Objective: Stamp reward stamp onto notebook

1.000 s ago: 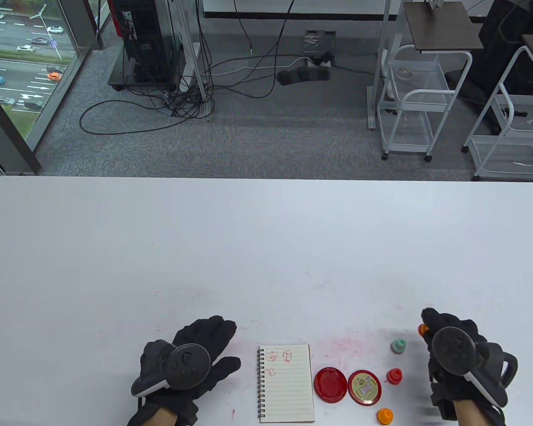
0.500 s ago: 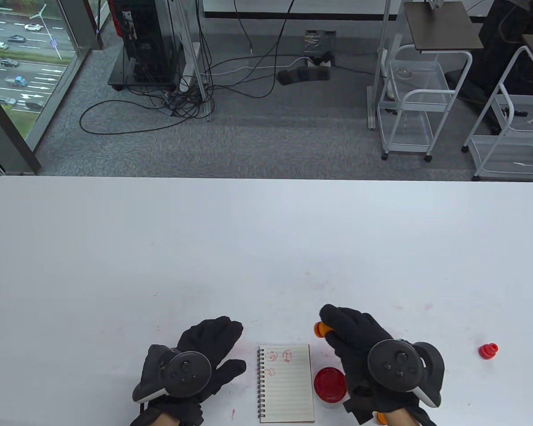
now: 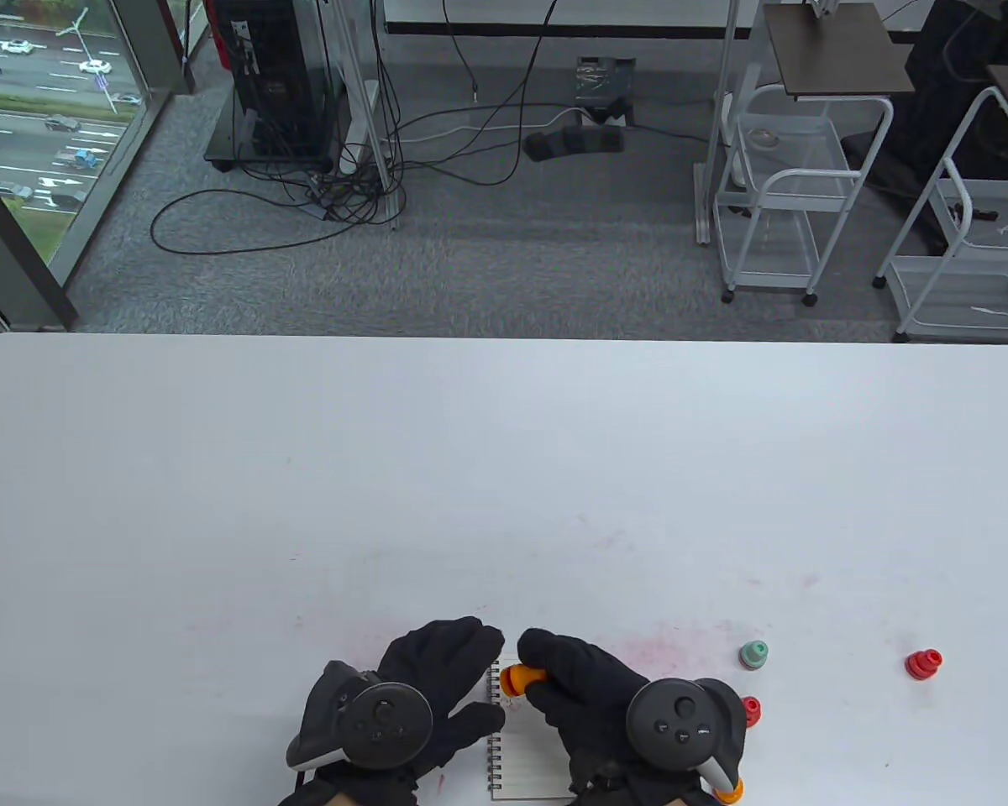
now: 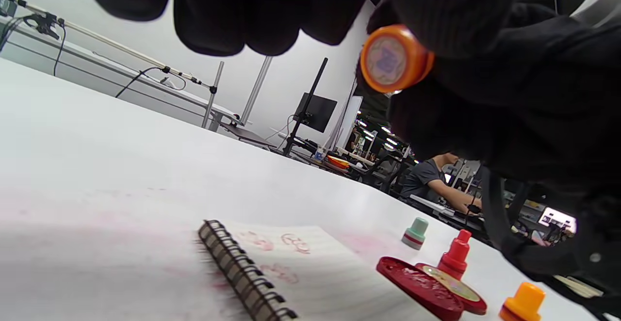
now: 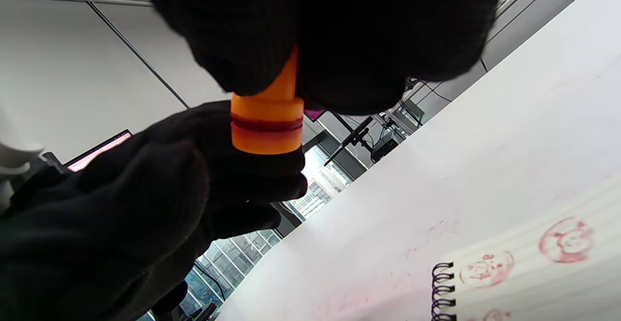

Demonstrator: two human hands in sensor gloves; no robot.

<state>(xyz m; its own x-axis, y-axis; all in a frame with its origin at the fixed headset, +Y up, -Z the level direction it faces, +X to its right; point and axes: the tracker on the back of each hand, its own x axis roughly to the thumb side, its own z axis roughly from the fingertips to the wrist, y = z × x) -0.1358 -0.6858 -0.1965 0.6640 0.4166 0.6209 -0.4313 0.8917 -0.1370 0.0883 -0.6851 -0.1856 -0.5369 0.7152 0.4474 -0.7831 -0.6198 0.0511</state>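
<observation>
Item 1: right hand [image 3: 592, 697], gloved, tracker on its back. Fingers curled round the handle of an orange reward stamp [image 3: 517, 679], which it holds raised above the top of the notebook, clear of the page. In the left wrist view the stamp's round face [image 4: 388, 59] points toward the camera.

Item 2: left hand [image 3: 424, 697], gloved, tracker on its back. Fingers extended and relaxed, gripping nothing. It sits just left of the right hand, at the notebook's spiral edge; contact with the page cannot be told.

Item 3: notebook [image 3: 525, 768], spiral-bound, lined, lying flat on the bench [image 3: 504, 470] under and between both hands. Three red stamp marks [image 5: 565, 239] show near its top.

Item 4: red ink pad [image 4: 419, 287], open, with its lid [image 4: 456, 289] beside it, on the bench just right of the notebook, beneath the right hand.

Item 5: spare stamps, upright, to the right of the right hand: a green stamp [image 3: 753, 654], a red stamp [image 3: 751, 710] just beside the hand, a second red stamp [image 3: 923, 664] well apart, and an orange stamp [image 4: 523, 304] by the wrist.

Item 6: faint pink ink smudges [image 3: 680, 642] on the bench beyond the right hand.
</observation>
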